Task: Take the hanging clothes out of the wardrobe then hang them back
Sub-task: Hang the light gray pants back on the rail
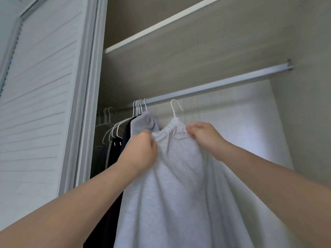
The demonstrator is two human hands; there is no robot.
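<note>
Noting wardrobe (197, 51) open, rail (223, 83) bare to the right, dark clothes (114, 154) bunched at left. Finds pale grey garment (179, 194) held just below rail, left hand (141, 151) and right hand (204, 135) each clenched on its gathered top, likely to steady it. Reads hanger hook (174, 106) as apparently unhooked.

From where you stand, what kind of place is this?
A built-in wardrobe, probably in a bedroom. A metal rail carries wire hangers with clothes, a shelf runs above it, and a louvred door stands at the left.
</note>
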